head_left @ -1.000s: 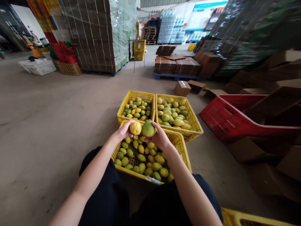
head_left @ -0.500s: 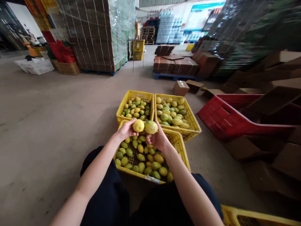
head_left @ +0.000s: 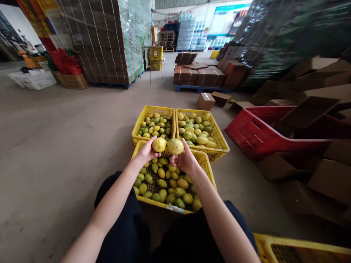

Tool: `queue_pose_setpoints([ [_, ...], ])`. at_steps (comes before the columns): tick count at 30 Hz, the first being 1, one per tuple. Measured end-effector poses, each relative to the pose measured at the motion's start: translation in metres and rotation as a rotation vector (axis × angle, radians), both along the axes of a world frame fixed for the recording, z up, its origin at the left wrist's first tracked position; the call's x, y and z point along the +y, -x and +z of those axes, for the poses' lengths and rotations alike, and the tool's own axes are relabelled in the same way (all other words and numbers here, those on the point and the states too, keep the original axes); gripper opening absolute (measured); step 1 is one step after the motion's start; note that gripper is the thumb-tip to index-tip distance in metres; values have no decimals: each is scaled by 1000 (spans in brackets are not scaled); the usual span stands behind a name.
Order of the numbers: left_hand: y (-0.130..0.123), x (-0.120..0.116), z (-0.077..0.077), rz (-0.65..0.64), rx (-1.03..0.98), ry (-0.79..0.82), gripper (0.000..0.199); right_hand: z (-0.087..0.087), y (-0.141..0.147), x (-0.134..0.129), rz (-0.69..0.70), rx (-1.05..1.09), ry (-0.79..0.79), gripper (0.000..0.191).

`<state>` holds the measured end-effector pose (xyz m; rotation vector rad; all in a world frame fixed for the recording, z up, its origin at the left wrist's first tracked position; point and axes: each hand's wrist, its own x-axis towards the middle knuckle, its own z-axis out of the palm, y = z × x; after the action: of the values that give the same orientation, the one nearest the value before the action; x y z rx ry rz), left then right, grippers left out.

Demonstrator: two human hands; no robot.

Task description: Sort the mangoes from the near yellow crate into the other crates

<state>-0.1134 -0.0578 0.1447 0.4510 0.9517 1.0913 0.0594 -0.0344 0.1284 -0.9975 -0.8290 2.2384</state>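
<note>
My left hand (head_left: 148, 151) is closed around a yellow lemon (head_left: 159, 144). A larger yellow-green lemon (head_left: 175, 146) sits in my right hand (head_left: 186, 159), its fingers curled beneath and the thumb along its side. The two lemons are held side by side, close together, above the back edge of the near yellow crate (head_left: 210, 171). Inside that crate lie several loose green and yellow lemons (head_left: 162, 183), with part of its perforated floor showing. Behind it stand a left yellow crate (head_left: 134, 132) of smaller lemons and a right yellow crate (head_left: 223, 148) of bigger ones.
To the right are a red crate (head_left: 246, 135) and a heap of open cardboard boxes (head_left: 298, 197). Another yellow crate (head_left: 263, 243) shows at bottom right. Farther back stand a pallet of flattened cartons (head_left: 210, 77), a small box (head_left: 205, 101) and a tall wrapped stack (head_left: 95, 40).
The whole view has shifted slightly, so the crates and surroundings appear a little farther left. Both hands keep hold of their lemons; the right-hand lemon looks slightly turned.
</note>
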Motion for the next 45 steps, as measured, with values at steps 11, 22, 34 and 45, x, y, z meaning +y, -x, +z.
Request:
queue_pose_setpoints([
  [11, -6, 10, -9, 78, 89, -7, 35, 11, 1, -2, -79, -63, -70, 63],
  [22, -22, 8, -5, 105, -98, -174, 29, 5, 9, 1, -550, 61, -94, 31],
  [34, -20, -2, 5, 129, -372, -142, 43, 18, 0, -3, -405, 111, -39, 52],
  [45, -11, -3, -2, 207, -437, -29, 40, 20, -3, -7, -281, 196, -104, 50],
])
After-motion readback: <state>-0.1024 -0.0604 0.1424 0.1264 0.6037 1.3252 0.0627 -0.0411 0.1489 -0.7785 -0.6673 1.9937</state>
